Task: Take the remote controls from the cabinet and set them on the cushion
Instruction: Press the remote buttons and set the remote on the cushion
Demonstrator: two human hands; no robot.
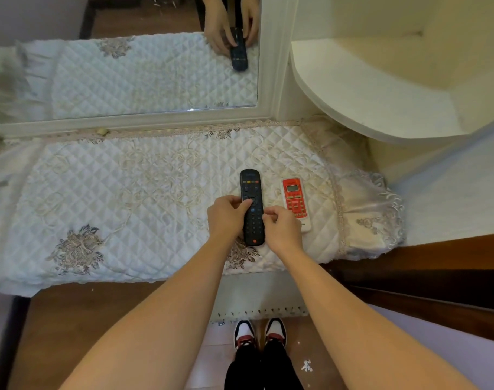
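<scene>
A long black remote [251,187] lies lengthwise on the white quilted cushion [122,198], right of its middle. My left hand [226,218] grips the remote's left edge, thumb on its buttons. My right hand [282,229] pinches its right edge with the fingertips. A smaller red and white remote [295,199] with a small screen lies flat on the cushion just to the right, touching neither hand. The cream cabinet [381,88] with a curved shelf stands at the upper right; its visible shelf holds nothing.
A white-framed mirror [144,80] behind the cushion reflects my hands and the black remote. Dark wooden floor and my shoes [260,333] are below the cushion's front edge. A lace fringe hangs at the cushion's right end.
</scene>
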